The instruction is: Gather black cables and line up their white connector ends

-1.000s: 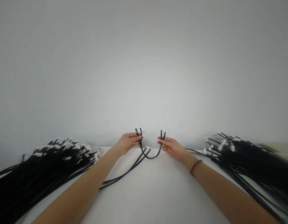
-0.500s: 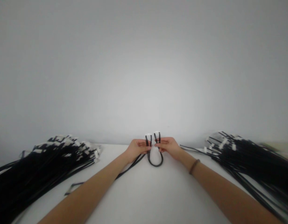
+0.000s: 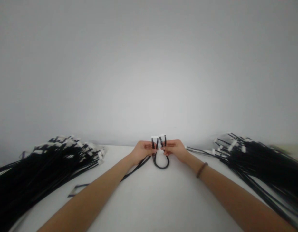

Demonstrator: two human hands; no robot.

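Observation:
My left hand (image 3: pixel 142 150) and my right hand (image 3: pixel 176 149) meet at the far middle of the white table (image 3: pixel 149 199). Between them they pinch a thin black cable (image 3: pixel 160 166) that hangs in a small loop below the fingers. Its two white connector ends (image 3: pixel 158 139) stick up side by side, almost touching, one in each hand. More black cable runs from under my left hand back along my left forearm. A dark band sits on my right wrist.
A large heap of black cables with white connectors (image 3: pixel 42 167) lies on the left of the table. A second heap (image 3: pixel 257 164) lies on the right. One loose cable end (image 3: pixel 75 190) rests near the left heap. A plain grey wall stands behind.
My hands have come together from about a hand's width apart. The two connector ends now stand next to each other and the cable's sag has tightened into a small loop.

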